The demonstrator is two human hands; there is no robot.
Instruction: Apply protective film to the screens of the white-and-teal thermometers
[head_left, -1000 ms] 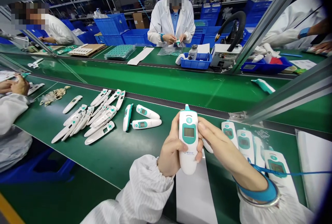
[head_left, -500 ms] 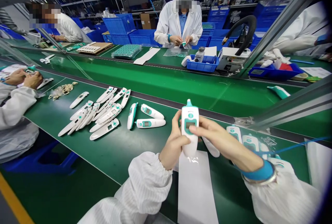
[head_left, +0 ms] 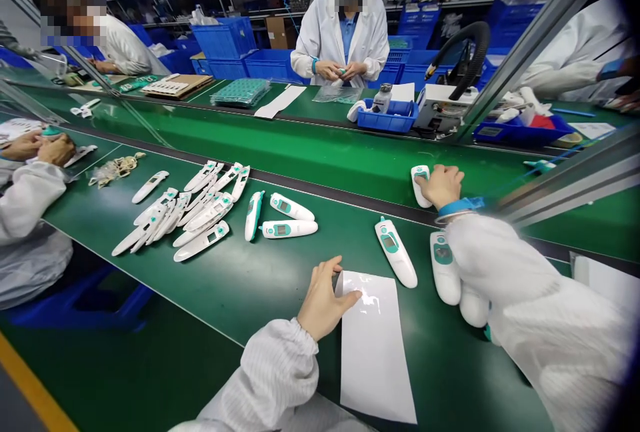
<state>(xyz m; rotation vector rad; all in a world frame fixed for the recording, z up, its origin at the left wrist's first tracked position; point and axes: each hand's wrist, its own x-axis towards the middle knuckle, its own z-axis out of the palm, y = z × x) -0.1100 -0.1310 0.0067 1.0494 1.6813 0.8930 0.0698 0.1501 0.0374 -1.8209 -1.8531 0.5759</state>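
My right hand (head_left: 443, 187) reaches out over the green conveyor belt, its thumb across the face of a white and teal ear thermometer (head_left: 421, 193); the fingers partly hide its far side. Empty, with fingers apart, my left hand (head_left: 324, 302) rests by the top left corner of a glossy white sheet (head_left: 376, 359). Another ear thermometer (head_left: 396, 252) lies just right of the sheet's top. Beyond it, several more thermometers (head_left: 444, 275) sit in a row, partly covered by my right sleeve.
Several white thermometer shell halves (head_left: 203, 215) are heaped to the left. Three thermometers (head_left: 290, 229) lie between heap and sheet. A metal frame post (head_left: 565, 185) slants on the right. Across the belt, a person (head_left: 345, 39) works behind a blue tray (head_left: 387, 119); a co-worker's hands (head_left: 50, 147) are at far left.
My right hand has carried the thermometer from above the sheet forward and right to the belt. My left hand has let go of it and dropped to the sheet's corner.
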